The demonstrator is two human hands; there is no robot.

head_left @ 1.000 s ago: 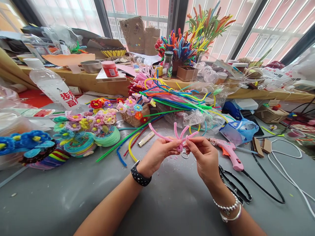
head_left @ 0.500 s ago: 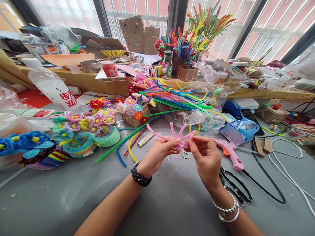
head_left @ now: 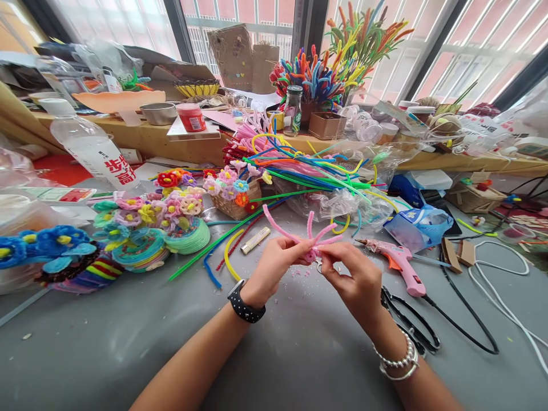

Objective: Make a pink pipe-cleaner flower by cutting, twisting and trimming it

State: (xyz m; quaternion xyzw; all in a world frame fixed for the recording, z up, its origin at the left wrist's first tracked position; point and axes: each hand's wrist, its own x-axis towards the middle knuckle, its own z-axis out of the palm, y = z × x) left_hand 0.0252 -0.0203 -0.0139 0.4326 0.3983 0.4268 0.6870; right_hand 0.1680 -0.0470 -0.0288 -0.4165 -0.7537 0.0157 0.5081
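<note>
Pink pipe cleaners (head_left: 310,227), bent together into a small coil with several loose ends fanning upward, are held above the middle of the grey table. My left hand (head_left: 277,264) pinches them from the left, thumb and forefinger pressed together. On the other side, my right hand (head_left: 354,274) has its fingertips closed at the right of the coil; the exact grip point is partly hidden by the fingers. Below lie small pink fluff bits and a metal ring handle, mostly covered by my right hand. A pink glue gun (head_left: 398,260) rests to the right.
Black-handled scissors (head_left: 411,319) and cables lie right. A lighter (head_left: 256,240) and a yellow pipe cleaner (head_left: 229,254) are beyond my left hand. Pipe-cleaner flowers in pots (head_left: 186,235) and a plastic bottle (head_left: 92,148) stand left. A pipe-cleaner heap (head_left: 295,154) lies behind.
My right hand has shifted slightly down and left, its fingers now curled at the coil's lower right. The pink ends have changed angle; my left hand stays almost in place.
</note>
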